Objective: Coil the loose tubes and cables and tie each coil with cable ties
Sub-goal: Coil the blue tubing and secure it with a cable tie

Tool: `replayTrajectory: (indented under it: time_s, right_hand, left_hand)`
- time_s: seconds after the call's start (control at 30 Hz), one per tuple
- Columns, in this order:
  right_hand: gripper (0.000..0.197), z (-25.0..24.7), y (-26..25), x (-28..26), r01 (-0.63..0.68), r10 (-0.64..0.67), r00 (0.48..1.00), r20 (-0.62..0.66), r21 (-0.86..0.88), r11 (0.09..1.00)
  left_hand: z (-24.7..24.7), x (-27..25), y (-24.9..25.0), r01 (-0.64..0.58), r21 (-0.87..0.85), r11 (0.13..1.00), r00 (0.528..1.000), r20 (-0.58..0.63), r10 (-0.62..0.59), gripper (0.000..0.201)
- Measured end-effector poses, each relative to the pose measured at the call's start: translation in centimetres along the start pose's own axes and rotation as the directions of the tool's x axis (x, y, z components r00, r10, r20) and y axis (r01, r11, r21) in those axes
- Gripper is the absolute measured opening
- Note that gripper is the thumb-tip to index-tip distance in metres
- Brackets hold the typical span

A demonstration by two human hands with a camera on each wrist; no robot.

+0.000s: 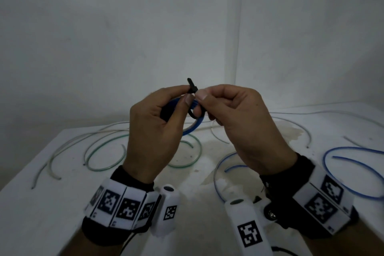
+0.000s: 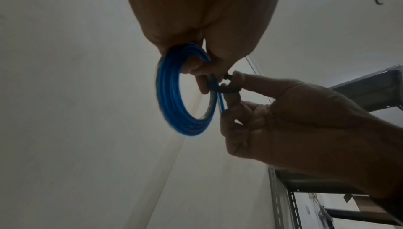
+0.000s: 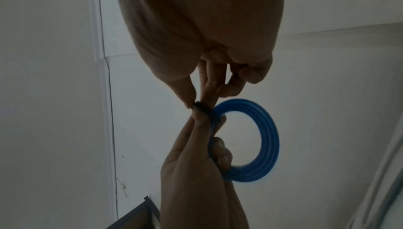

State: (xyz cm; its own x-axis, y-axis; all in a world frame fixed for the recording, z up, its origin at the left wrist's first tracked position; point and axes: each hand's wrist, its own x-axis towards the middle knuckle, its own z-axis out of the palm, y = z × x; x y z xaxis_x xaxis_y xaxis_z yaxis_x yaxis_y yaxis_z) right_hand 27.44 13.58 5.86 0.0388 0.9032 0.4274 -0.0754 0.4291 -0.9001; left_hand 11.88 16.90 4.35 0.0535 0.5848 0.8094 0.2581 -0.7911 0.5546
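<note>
While fingers hide its strap, both hands (image 1: 193, 118) pinch the cable tie (image 1: 192, 87).

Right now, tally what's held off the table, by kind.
blue tube coil: 1
black cable tie: 1
Total: 2

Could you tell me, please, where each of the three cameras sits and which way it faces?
Head: on the head, looking forward and down at the left hand and right hand tying a black cable tie around the blue coil above the white table.
Left wrist: looks up along the left hand at the coil.
Right wrist: looks up along the right hand.
All views share the coil and both hands.
</note>
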Motion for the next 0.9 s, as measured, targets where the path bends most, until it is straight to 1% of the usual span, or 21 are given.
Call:
replayTrajectory:
  time_s: [0.03,0.1,0.13,0.27,0.33,0.4,0.43,0.5,0.63,0.73,0.83,0.9]
  right_hand:
    - [0.015,0.0,-0.2,-0.1,-0.020,0.020,0.999,0.025,-0.007,1.000]
    - [0.026,0.0,-0.4,-0.1,-0.039,0.041,0.997,0.062,-0.022,0.999]
    - [0.029,0.0,-0.5,-0.1,-0.032,0.034,0.998,0.059,-0.028,0.999]
    - [0.033,-0.8,-0.7,0.1,-0.012,0.013,1.000,0.028,-0.044,0.999]
    - [0.030,-1.4,-1.1,0.3,-0.020,0.026,0.998,0.064,-0.101,0.995]
    - [0.019,-1.8,-1.2,0.5,-0.004,0.019,0.996,0.084,-0.176,0.984]
    - [0.015,-1.9,-1.2,0.6,0.008,0.007,0.997,0.076,-0.197,0.980]
    - [0.016,-2.1,-0.8,0.8,0.015,-0.006,0.999,0.042,-0.212,0.977]
    - [0.021,-2.2,-0.3,1.2,-0.014,0.007,0.999,-0.038,-0.180,0.984]
    - [0.023,-2.6,0.1,1.7,-0.036,0.027,0.991,-0.131,-0.067,0.997]
    - [0.025,-2.9,0.7,2.2,-0.098,0.101,0.977,-0.189,0.023,0.995]
    - [0.024,-2.9,1.2,2.3,-0.144,0.152,0.970,-0.190,0.056,0.988]
  left_hand:
    - [-0.2,0.1,-0.1,0.012,-0.006,1.000,1.000,-0.011,-0.012,0.016]
    - [-0.4,0.3,-0.1,0.025,-0.023,0.999,1.000,-0.017,-0.026,0.017]
    - [-0.5,0.3,-0.1,0.026,-0.027,0.999,1.000,-0.004,-0.026,0.018]
    - [-0.4,0.1,0.0,0.003,-0.044,0.999,0.994,0.110,0.002,0.017]
    - [-0.6,0.2,-0.1,-0.013,-0.055,0.998,0.987,0.157,0.022,0.017]
    - [-0.8,0.3,-0.1,-0.015,-0.065,0.998,0.979,0.203,0.028,0.017]
    - [-0.8,0.2,0.0,-0.005,-0.067,0.998,0.974,0.227,0.020,0.017]
    - [-0.5,0.0,0.2,0.014,-0.069,0.998,0.963,0.270,0.005,0.018]
    - [0.1,-0.5,0.7,0.031,-0.101,0.994,0.950,0.312,0.002,0.018]
    - [0.3,-0.7,1.3,-0.004,-0.125,0.992,0.950,0.309,0.043,0.017]
    - [0.6,-0.9,2.1,-0.062,-0.110,0.992,0.945,0.313,0.094,0.018]
    - [0.7,-0.9,2.2,-0.064,-0.112,0.992,0.943,0.317,0.096,0.018]
